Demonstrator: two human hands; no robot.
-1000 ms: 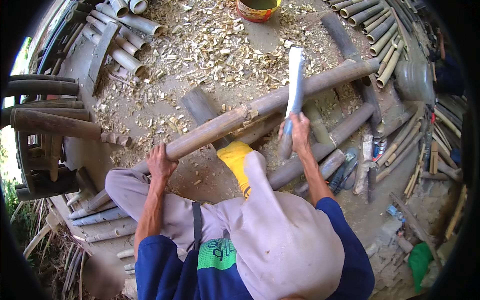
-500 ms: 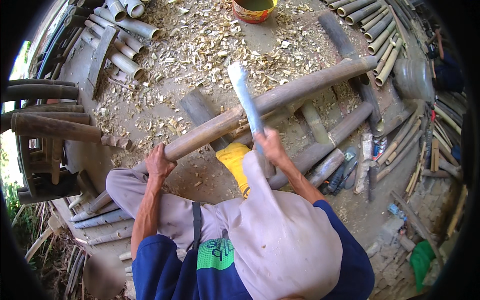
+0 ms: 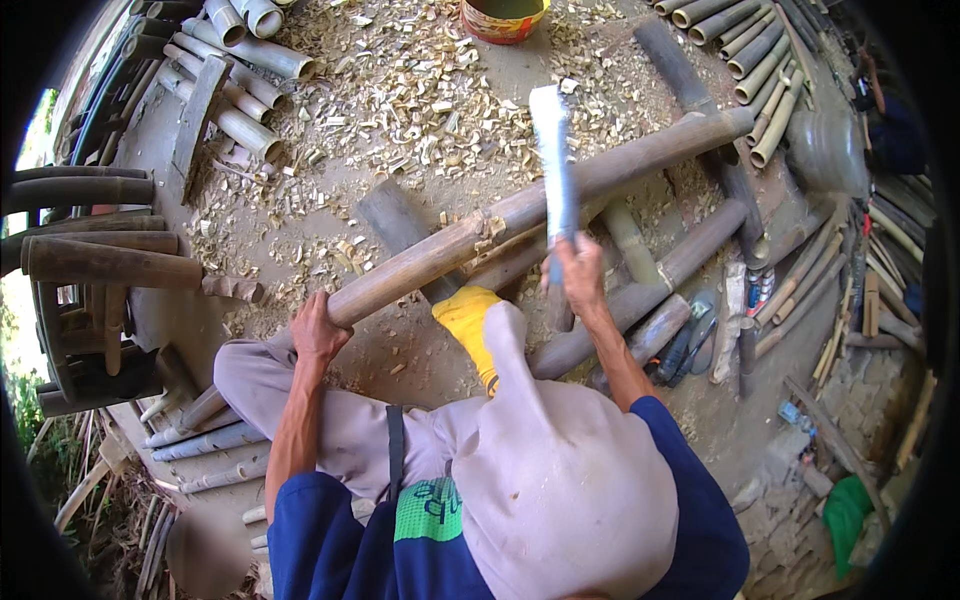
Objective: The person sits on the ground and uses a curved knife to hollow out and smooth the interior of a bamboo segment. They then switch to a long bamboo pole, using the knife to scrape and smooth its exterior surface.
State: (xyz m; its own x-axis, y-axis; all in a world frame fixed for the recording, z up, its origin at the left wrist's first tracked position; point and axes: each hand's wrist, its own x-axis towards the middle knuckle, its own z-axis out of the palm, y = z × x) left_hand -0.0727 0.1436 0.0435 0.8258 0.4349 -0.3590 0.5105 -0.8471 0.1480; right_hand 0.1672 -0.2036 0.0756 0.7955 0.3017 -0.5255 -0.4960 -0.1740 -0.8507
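Seen from above, a person sits on the ground working a long bamboo pole point(image 3: 520, 215) that runs from near left to far right across their lap. The left hand point(image 3: 318, 332) grips the pole's near end, fingers curled tight around it. The right hand point(image 3: 580, 275) has its fingers closed around the handle of a broad cleaver-like blade point(image 3: 555, 165), whose flat metal points away and stands over the middle of the pole — whether the edge touches the bamboo cannot be told. A yellow boot point(image 3: 468, 322) shows just under the pole.

The ground beyond is thick with pale wood chips point(image 3: 400, 90), so a good deal of chopping appears done. A frayed spot marks the pole near the blade, and most of its length looks whole, so trimming seems only partly along. Cut bamboo tubes point(image 3: 245, 60) lie stacked at far left and far right, and a red bucket point(image 3: 503, 18) stands at the far edge.
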